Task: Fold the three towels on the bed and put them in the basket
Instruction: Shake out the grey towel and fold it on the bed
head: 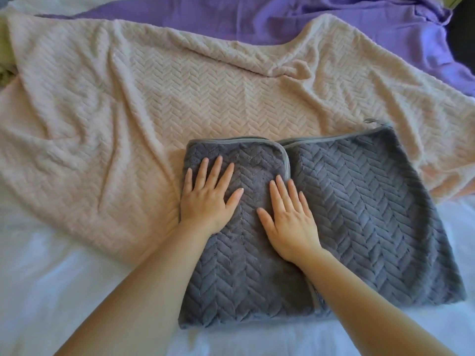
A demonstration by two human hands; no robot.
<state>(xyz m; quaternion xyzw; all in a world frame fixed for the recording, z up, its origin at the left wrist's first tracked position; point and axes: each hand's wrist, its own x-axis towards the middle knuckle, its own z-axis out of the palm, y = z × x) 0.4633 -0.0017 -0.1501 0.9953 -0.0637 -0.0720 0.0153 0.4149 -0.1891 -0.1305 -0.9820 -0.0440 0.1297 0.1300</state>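
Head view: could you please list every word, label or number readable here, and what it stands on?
None: no text shows on the grey herringbone plush towel, the beige herringbone plush towel, the purple towel or the white bed sheet.

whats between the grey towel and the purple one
In the head view, the pale pink herringbone-textured towel lies spread between the dark grey herringbone towel and the smooth purple towel.

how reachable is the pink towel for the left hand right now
Probably yes. The left hand lies flat at the left edge of the grey towel, holding nothing. The pink towel spreads out right beside it with nothing lying between them.
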